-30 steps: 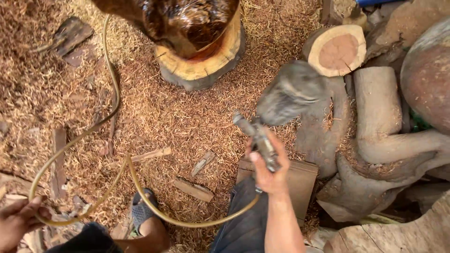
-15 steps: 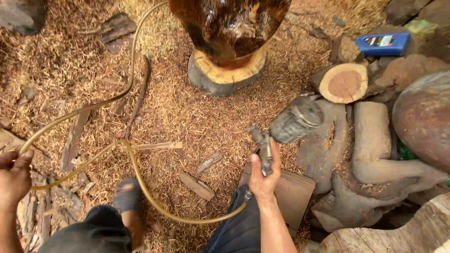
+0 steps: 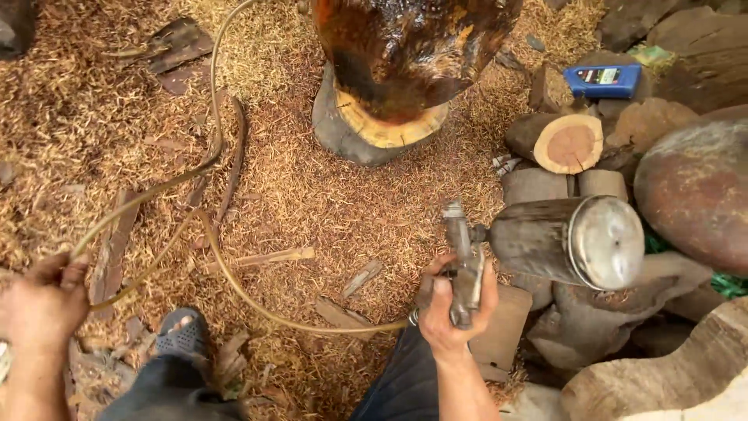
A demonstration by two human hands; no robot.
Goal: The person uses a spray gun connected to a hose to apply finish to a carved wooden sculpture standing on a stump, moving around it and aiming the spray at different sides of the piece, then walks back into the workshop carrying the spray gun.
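My right hand (image 3: 448,308) grips a metal spray gun (image 3: 464,257) whose side cup (image 3: 565,240) points right, lid toward me. A yellowish hose (image 3: 234,273) runs from the gun's base leftward across the ground in a loop. My left hand (image 3: 40,300) at the lower left closes around that hose. Ahead stands a glossy dark-brown carved wood piece (image 3: 409,47) on a round log base (image 3: 370,129).
Wood shavings (image 3: 296,195) cover the ground, with scattered wood scraps (image 3: 269,256). Cut logs (image 3: 565,144), large wood blocks and a round stone-like lump (image 3: 693,191) crowd the right. A blue bottle (image 3: 601,80) lies at upper right. My sandalled foot (image 3: 178,337) is below.
The view has shifted so the carved piece sits more central. My right hand has turned the spray gun, its cup now swung to the right. My left hand has moved in along the hose.
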